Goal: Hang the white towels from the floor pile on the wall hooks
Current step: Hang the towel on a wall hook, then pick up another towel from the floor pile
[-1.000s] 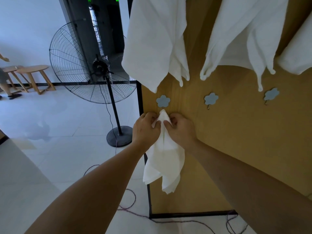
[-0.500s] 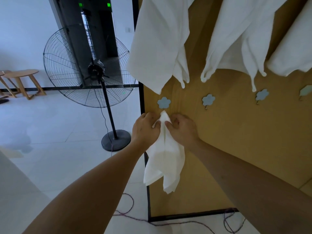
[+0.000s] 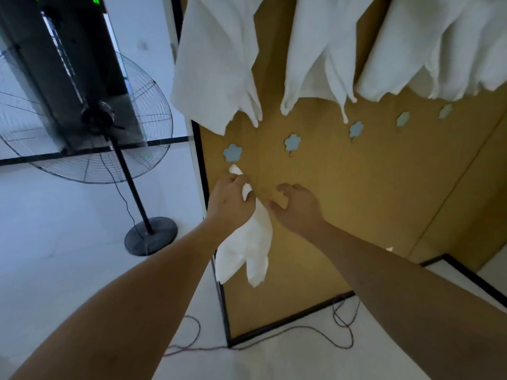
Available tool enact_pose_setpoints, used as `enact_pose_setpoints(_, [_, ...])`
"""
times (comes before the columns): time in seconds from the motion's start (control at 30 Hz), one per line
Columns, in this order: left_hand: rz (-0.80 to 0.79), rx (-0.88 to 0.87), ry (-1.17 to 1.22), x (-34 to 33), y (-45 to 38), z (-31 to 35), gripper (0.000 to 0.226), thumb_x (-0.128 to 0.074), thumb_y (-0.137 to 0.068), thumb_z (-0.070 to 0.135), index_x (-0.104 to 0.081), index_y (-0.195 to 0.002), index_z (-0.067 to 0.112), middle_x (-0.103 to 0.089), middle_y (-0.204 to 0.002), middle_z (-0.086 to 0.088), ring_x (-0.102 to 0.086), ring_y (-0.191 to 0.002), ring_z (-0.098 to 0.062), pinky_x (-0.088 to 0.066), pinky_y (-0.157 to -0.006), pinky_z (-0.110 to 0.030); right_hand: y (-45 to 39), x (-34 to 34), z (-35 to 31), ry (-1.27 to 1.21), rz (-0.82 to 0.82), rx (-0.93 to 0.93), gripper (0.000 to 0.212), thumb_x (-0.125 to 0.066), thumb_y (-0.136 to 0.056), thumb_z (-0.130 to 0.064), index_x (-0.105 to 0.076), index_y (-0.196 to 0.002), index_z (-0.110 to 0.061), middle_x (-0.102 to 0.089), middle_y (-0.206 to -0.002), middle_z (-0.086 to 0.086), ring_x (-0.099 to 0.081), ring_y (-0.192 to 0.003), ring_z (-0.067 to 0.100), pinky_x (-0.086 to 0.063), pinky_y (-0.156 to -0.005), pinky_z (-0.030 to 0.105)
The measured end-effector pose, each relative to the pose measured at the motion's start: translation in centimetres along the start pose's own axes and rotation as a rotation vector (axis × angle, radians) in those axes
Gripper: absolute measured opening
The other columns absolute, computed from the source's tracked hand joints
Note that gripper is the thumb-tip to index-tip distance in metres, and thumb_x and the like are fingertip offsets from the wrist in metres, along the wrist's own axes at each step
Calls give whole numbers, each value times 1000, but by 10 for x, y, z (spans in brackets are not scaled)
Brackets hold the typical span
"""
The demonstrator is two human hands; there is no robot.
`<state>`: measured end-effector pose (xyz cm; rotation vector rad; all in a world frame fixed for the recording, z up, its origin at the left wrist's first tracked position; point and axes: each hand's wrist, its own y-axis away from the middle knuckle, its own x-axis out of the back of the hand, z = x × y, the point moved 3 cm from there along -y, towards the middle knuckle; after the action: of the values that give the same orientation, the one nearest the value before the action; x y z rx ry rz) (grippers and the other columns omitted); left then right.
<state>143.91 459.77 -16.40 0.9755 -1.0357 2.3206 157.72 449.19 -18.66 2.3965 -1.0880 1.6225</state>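
My left hand (image 3: 229, 200) grips the top of a small white towel (image 3: 251, 248) against the tan wall panel, its tip just under the leftmost blue flower-shaped hook (image 3: 232, 153). The rest of the towel hangs down below my wrist. My right hand (image 3: 297, 208) is off the towel, a little to its right, fingers loosely curled and holding nothing. Three larger white towels (image 3: 216, 58) (image 3: 321, 50) (image 3: 439, 45) hang from the upper row. More blue hooks (image 3: 292, 142) (image 3: 356, 129) run to the right along the lower row.
A black standing fan (image 3: 90, 124) with a round base (image 3: 151, 235) stands on the white floor to the left. Thin cables (image 3: 340, 322) trail across the floor by the panel's black bottom edge (image 3: 288, 322). A dark pillar (image 3: 63, 69) rises behind the fan.
My right hand has let go of the towel and moved right. My left hand has lifted the towel's tip closer to the leftmost hook. The view has swung to the right.
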Motion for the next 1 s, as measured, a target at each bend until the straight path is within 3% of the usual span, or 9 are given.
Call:
enact_pose_setpoints(0.2, [-101,-78,34,-21,23,97,38,-56,-94,31,-59,-130,20,-54,-134,-4,-50,-122,-25,-44,-101,-37,62,68,52,93,53,-97,53,-58,-90,-50,-54,-136,-24,-60,-124,7,-56,-116,29,-46,-98,40])
enact_pose_setpoints(0.37, [-183,-215,64,-73,76,215,36,-56,-94,34,-59,-128,23,-55,-131,0,-53,-117,-22,-44,-96,-32,163,145,134,152,87,-231,55,-53,-92,-51,-49,-141,-25,-57,-130,6,-54,-118,28,-49,-93,42])
enact_pose_setpoints(0.5, [-316,-380,131,-116,146,327,36,-56,-94,31,-59,-128,20,-58,-125,-1,-57,-103,-20,-46,-83,-30,272,214,208,193,124,-391,56,-54,-92,-49,-48,-142,-24,-59,-126,7,-56,-114,28,-49,-88,37])
enact_pose_setpoints(0.7, [-484,-611,207,-171,258,509,31,-57,-93,31,-62,-121,20,-58,-122,1,-56,-109,-23,-49,-88,-36,449,325,300,294,213,-705,52,-54,-92,-50,-52,-137,-25,-61,-117,6,-57,-108,28,-48,-90,40])
enact_pose_setpoints(0.83, [-645,-790,289,-204,353,626,36,-58,-94,32,-59,-127,18,-55,-128,-2,-50,-120,-24,-45,-99,-37,577,392,342,319,306,-916,54,-54,-93,-50,-48,-141,-25,-59,-127,6,-55,-116,27,-45,-97,41])
enact_pose_setpoints(1.0, [-821,-1066,299,-232,487,761,41,-55,-94,38,-55,-132,24,-52,-138,2,-50,-123,-22,-45,-103,-39,742,450,377,364,429,-1220,55,-55,-92,-49,-48,-141,-24,-57,-132,7,-51,-123,28,-43,-102,44])
